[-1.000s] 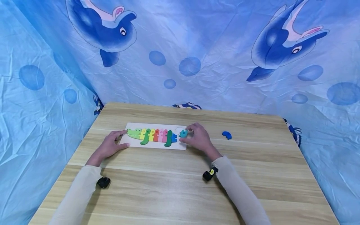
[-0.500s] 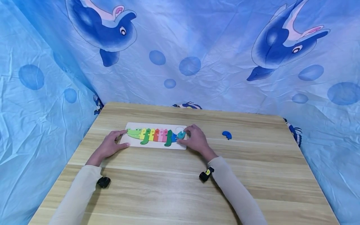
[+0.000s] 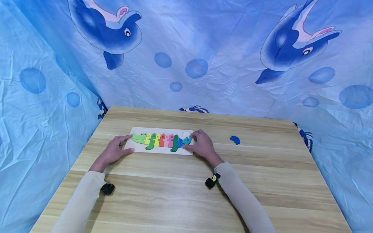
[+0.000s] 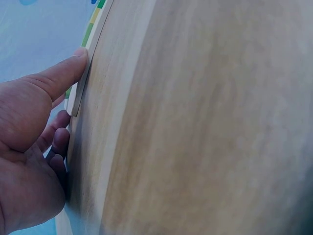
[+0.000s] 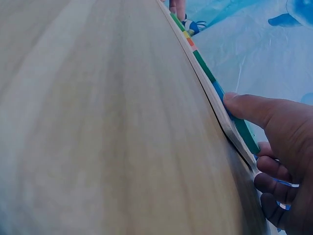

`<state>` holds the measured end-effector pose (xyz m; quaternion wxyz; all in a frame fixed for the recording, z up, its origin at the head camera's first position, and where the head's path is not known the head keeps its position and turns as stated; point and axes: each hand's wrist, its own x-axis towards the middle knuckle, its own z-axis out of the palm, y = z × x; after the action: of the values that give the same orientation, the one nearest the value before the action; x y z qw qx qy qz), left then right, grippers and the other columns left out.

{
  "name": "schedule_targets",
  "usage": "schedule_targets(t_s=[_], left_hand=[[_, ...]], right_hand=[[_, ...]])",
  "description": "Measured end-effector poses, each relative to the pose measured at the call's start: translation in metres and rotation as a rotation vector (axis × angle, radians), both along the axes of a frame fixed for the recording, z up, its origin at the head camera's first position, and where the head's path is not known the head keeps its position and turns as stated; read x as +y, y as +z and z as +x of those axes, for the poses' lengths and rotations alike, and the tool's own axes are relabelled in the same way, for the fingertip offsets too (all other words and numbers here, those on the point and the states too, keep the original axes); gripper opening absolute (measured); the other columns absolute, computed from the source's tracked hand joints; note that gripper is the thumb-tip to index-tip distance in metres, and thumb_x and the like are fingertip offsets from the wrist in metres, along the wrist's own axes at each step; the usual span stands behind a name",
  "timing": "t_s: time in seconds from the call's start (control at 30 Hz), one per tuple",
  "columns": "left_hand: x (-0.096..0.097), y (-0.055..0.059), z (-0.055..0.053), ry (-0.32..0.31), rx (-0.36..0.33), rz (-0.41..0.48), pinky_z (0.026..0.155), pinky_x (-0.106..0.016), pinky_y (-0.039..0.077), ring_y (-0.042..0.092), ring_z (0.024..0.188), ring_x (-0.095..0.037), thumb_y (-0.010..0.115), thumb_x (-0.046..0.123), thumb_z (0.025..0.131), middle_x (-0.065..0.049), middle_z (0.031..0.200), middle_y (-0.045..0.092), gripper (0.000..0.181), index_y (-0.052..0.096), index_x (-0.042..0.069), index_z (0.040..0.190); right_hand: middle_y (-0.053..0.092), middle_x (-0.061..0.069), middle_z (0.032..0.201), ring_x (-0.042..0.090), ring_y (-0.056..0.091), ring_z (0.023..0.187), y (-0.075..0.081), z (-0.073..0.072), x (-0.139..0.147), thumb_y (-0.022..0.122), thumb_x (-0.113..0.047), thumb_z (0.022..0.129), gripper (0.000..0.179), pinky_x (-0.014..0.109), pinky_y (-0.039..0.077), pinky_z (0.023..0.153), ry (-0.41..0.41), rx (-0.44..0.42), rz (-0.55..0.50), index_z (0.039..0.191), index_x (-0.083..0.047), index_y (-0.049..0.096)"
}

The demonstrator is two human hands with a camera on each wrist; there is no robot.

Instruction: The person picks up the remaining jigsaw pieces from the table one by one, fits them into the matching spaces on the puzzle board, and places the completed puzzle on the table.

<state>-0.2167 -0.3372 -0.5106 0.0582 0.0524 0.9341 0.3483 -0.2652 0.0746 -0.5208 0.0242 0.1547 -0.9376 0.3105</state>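
Note:
A white puzzle board [image 3: 158, 150] with a crocodile picture lies on the table, its head at the left and colored body pieces along the middle. My left hand [image 3: 113, 150] holds the board's left end, thumb at the near corner and index finger by the crocodile's snout; the left wrist view shows the thumb on the board edge. At the other end, my right hand [image 3: 204, 145] pinches a teal puzzle piece [image 3: 187, 140] between thumb and index finger, right beside the blue piece [image 3: 180, 142]. In the right wrist view the teal piece [image 5: 245, 134] is low over the board.
A loose blue curved puzzle piece [image 3: 234, 139] lies on the wooden table [image 3: 163, 200] to the right of the board. A round white recess [image 3: 186, 134] shows at the board's upper right. A blue dolphin-print cloth [image 3: 227, 90] hangs behind and at both sides.
My right hand has moved left with the teal piece, bringing it up against the blue piece on the board. The left hand and the board have stayed in place.

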Motion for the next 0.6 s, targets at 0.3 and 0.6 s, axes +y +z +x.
schedule_targets(t_s=[0.3,0.6], left_hand=[[0.0022,0.0028,-0.0007,0.006,-0.015,-0.01,0.11,-0.067,0.033,0.04,0.134,-0.052,0.076,0.035,0.094,-0.034,0.153,0.034,0.078,0.04,0.004,0.156],[0.0019,0.0017,-0.0006,0.005,-0.016,-0.009,0.11,-0.067,0.032,0.04,0.134,-0.052,0.076,0.034,0.094,-0.034,0.153,0.033,0.078,0.04,0.004,0.156]], right_hand=[[0.057,0.0,0.098,0.018,0.052,0.085,0.0022,0.0001,-0.0014,0.087,-0.056,0.075,0.063,0.036,0.051,0.077,-0.009,-0.002,0.021,0.113,-0.008,0.073],[0.058,0.0,0.098,0.018,0.052,0.086,0.0027,0.0008,-0.0015,0.088,-0.054,0.075,0.059,0.036,0.052,0.08,-0.001,-0.009,0.019,0.111,-0.009,0.075]])
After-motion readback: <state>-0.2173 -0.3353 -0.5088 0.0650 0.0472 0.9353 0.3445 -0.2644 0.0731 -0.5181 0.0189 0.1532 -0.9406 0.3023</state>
